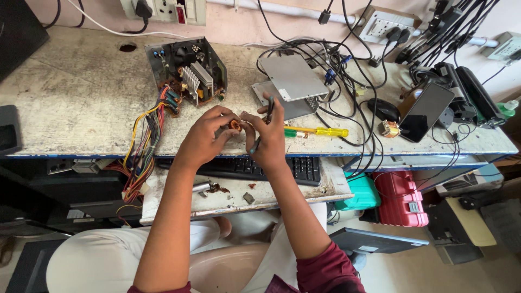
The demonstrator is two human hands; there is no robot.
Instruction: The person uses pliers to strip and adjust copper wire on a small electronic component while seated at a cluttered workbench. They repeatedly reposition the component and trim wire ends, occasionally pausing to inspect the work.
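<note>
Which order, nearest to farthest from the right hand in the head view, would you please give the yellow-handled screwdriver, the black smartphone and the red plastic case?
1. Yellow-handled screwdriver: on the bench just beside the right hand.
2. Black smartphone: farther along the bench, propped up.
3. Red plastic case: below the bench edge; close to the phone's distance, hard to separate.

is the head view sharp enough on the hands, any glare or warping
Head view: even, soft light, the left hand and right hand fairly sharp, the small copper coil between them tiny; mild glare on the phone; wide-angle bending of the bench edge.
</note>
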